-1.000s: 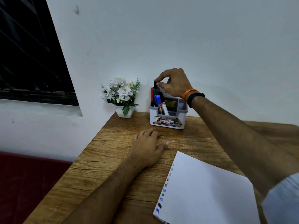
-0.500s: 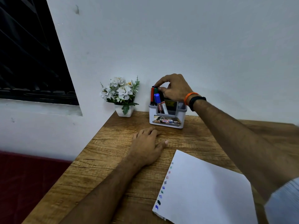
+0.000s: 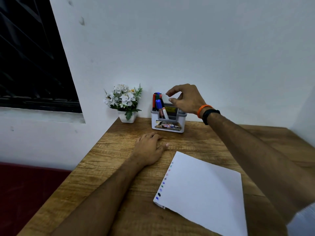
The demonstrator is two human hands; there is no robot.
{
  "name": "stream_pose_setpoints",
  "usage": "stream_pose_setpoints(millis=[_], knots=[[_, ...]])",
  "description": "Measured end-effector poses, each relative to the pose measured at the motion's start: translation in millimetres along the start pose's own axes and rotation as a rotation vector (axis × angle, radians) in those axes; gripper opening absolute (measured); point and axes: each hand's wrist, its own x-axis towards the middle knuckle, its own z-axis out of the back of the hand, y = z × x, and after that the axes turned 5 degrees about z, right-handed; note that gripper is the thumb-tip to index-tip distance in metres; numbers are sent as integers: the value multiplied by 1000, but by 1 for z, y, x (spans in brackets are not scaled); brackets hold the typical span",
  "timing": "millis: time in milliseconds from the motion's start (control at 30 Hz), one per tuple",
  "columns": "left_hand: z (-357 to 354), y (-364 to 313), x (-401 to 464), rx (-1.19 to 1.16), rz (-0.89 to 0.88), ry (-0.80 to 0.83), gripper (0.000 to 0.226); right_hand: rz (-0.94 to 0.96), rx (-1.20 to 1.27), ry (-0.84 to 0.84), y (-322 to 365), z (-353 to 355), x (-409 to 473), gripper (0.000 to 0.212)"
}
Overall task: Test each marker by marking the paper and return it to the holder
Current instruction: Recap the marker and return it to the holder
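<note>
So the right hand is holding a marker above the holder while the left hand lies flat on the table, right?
Not quite. In the head view the right hand holds nothing: its thumb and fingers are apart above the holder, and the markers all stand inside it. The rest is right: the left hand lies flat on the table.

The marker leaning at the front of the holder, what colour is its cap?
Blue. The marker has a blue cap on a white body; the head view shows it.
</note>
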Motion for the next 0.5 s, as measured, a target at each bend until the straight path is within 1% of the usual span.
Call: stream_pose_setpoints(millis=[100,267,367,500], knots=[[6,-4,-5,-13,9,18,54,-14,11,20,6,12,-29,22],[18,-17,-26,-108,35,-28,46,-25,1,67,13,21,-84,17],[25,-31,-49,-134,30,-63,43,-36,-52,158,18,22,-115,17],[27,-50,-85,-88,-18,-139,41,-10,-162,269,24,22,-147,22]])
